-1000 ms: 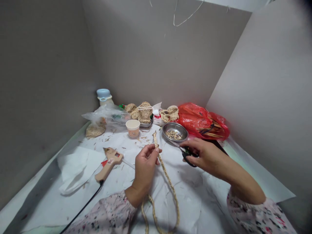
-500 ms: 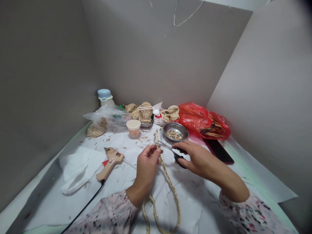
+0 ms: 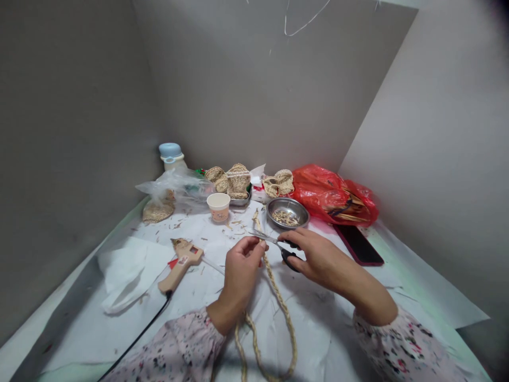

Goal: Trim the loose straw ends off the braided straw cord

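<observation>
My left hand [image 3: 245, 261] pinches a braided straw cord [image 3: 281, 303] close to its far end. The cord's tip sticks out past my fingers, and the rest loops down toward me over the white paper. My right hand [image 3: 314, 257] grips black-handled scissors [image 3: 289, 258] with its fingers in the handles. Their blades point left and lie across the cord just beyond my left fingertips. Whether the blades have cut into the cord I cannot tell. Behind the scissors stands a metal bowl [image 3: 274, 218] holding straw clippings.
A glue gun [image 3: 181, 266] with a black cable lies left, near crumpled white sheeting [image 3: 123, 270]. Farther back are a paper cup [image 3: 219, 208], woven straw pieces [image 3: 238, 181], a clear plastic bag [image 3: 178, 187] and a blue-lidded bottle [image 3: 170, 154]. Right are a red bag [image 3: 324, 193] and a phone [image 3: 360, 245].
My right hand and the scissors have shifted slightly left, and the blades now lie more across the cord. My left hand still pinches the cord. The camera view has shifted a little.
</observation>
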The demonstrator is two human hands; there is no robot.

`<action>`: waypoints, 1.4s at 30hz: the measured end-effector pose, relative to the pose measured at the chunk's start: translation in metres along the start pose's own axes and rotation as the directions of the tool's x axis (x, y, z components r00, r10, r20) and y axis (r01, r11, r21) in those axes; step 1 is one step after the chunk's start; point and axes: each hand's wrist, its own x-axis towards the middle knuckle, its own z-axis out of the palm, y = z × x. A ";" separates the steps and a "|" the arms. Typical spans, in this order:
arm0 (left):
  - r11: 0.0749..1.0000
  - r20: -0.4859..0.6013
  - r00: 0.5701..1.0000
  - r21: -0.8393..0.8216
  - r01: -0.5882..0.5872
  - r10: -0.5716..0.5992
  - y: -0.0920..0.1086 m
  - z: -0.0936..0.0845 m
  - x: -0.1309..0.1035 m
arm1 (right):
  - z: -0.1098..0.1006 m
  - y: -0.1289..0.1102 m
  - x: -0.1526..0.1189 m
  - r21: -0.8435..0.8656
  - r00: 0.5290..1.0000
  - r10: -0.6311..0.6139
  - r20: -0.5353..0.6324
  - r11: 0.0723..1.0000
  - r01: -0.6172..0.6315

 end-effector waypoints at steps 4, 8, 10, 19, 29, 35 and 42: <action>1.000 -0.001 1.000 0.011 0.011 -0.011 -0.001 0.001 0.000 | 0.001 0.002 0.001 0.013 1.000 0.000 0.004 1.000 0.000; 1.000 -0.002 1.000 0.019 0.015 -0.015 -0.001 0.001 0.000 | 0.002 0.004 0.001 0.044 1.000 0.009 0.019 0.999 -0.010; 0.999 -0.001 1.000 0.032 0.021 -0.021 -0.002 0.001 0.000 | 0.002 0.005 0.001 0.059 1.000 0.006 0.021 0.998 -0.007; 0.999 0.014 1.000 0.028 0.020 -0.021 -0.006 0.001 0.000 | 0.001 0.005 0.001 0.091 0.999 0.009 0.050 0.996 -0.013; 0.992 0.028 0.992 -0.011 0.123 -0.123 -0.002 0.001 0.001 | 0.003 0.015 0.007 0.265 0.993 0.106 0.053 0.957 -0.116; 0.983 0.056 0.987 -0.100 0.153 -0.148 -0.005 0.000 0.003 | 0.005 0.029 0.012 0.240 0.910 0.404 -0.091 0.896 -0.373; 0.980 0.034 0.985 -0.104 0.170 -0.167 -0.012 -0.002 0.005 | 0.001 0.019 0.001 0.074 0.940 0.321 0.113 0.941 -0.330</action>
